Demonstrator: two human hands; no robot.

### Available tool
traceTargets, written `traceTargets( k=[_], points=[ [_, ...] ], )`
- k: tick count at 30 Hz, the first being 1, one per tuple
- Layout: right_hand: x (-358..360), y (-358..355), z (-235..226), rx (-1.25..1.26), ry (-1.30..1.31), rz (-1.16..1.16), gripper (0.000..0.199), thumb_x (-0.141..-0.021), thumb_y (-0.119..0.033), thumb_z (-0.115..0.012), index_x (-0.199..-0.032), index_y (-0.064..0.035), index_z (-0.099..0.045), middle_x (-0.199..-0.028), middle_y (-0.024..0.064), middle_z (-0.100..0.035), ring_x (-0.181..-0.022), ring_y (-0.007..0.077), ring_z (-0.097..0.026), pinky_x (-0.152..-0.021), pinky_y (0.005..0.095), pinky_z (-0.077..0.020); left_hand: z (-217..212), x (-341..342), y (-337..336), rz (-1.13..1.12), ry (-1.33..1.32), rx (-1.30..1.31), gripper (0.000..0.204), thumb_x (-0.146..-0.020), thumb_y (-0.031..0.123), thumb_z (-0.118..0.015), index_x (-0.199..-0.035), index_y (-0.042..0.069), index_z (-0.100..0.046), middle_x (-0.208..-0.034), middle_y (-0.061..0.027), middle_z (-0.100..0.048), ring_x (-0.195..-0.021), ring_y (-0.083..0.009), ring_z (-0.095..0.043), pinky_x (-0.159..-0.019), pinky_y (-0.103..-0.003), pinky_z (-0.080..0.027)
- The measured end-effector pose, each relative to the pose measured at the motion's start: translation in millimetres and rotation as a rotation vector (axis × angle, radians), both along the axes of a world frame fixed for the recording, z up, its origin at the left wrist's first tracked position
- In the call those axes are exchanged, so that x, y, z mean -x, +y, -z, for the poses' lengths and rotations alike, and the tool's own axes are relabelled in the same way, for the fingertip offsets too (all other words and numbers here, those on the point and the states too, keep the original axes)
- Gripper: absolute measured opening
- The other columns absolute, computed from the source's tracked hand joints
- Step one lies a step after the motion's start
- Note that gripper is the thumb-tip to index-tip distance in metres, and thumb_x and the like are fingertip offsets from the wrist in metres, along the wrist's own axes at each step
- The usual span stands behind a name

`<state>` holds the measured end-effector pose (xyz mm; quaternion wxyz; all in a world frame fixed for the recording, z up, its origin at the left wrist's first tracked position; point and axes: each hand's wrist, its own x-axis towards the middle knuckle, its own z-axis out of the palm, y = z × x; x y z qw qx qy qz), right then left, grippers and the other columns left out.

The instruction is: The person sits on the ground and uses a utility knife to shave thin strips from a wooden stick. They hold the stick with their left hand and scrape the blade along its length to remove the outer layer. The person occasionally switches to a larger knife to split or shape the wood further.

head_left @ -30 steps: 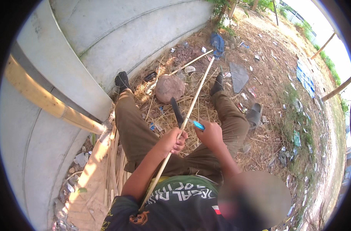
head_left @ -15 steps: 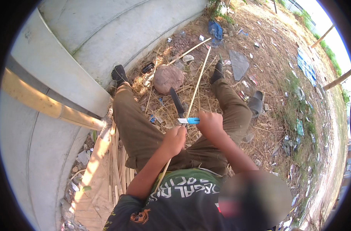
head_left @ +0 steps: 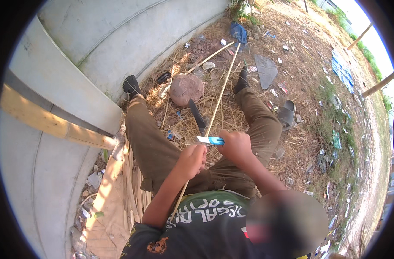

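Observation:
My left hand [head_left: 191, 161] is closed around a long thin bamboo strip [head_left: 223, 88], which runs from my shirt out between my legs toward the far litter. In my closed right hand [head_left: 235, 144] is a blue utility knife [head_left: 216, 140], its pale end pointing left. That end lies across the strip just beyond my left fist; whether it cuts in cannot be seen. Past my left hand lies a dark broad knife blade [head_left: 196, 115], its handle end hidden near the utility knife. A round brown stone [head_left: 186, 90] sits beyond the blade.
Several split bamboo pieces [head_left: 130, 185] lie left of my thigh. A thick bamboo pole [head_left: 54, 123] crosses before the grey concrete wall [head_left: 132, 47]. On the straw-strewn ground are another strip [head_left: 210, 56], a grey slab [head_left: 265, 71], a sandal [head_left: 286, 114] and blue plastic [head_left: 238, 33].
Both hands and the utility knife have come slightly nearer my body. The strip's far end has shifted a little farther away. The whole view has moved slightly.

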<state>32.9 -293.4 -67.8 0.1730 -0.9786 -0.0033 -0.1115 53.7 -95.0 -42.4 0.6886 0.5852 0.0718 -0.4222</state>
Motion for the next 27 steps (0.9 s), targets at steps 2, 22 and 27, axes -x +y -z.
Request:
traceTargets(
  k=[2,22,27],
  points=[
    [4.1,1.8,3.9,0.02,-0.004,-0.026,0.008,-0.076,-0.021,-0.074,-0.079,-0.0142,-0.07,-0.064,0.0092,-0.066,-0.059,0.0326,-0.067,-0.056,0.0456,-0.0529,4.0,5.5,-0.8,0.011,-0.144,-0.08,0.026,-0.101,0.025,-0.046,-0.083,0.007,-0.053,-0.065,0.0002,-0.05,-0.049,-0.0099,-0.044,-0.046,-0.031,-0.038],
    [-27.7,16.1,-12.3,-0.037,-0.044,-0.107,0.016,-0.074,-0.027,-0.077,-0.075,-0.0134,-0.068,-0.06,0.0102,-0.063,-0.058,0.0341,-0.066,-0.056,0.0471,-0.0513,-20.5,4.1,13.4,-0.116,-0.155,-0.049,0.023,-0.104,0.025,-0.046,-0.087,0.01,-0.049,-0.065,0.0045,-0.043,-0.05,-0.0058,-0.039,-0.044,-0.025,-0.031],
    [-38.6,8.6,-5.9,0.048,0.009,0.006,0.012,-0.078,-0.023,-0.073,-0.076,-0.0116,-0.068,-0.064,0.0102,-0.066,-0.059,0.0339,-0.067,-0.057,0.0484,-0.0518,14.5,10.2,11.2,-0.044,-0.521,-0.192,0.024,-0.106,0.025,-0.045,-0.089,0.01,-0.05,-0.067,0.0048,-0.041,-0.05,-0.0045,-0.038,-0.043,-0.023,-0.03]
  ],
)
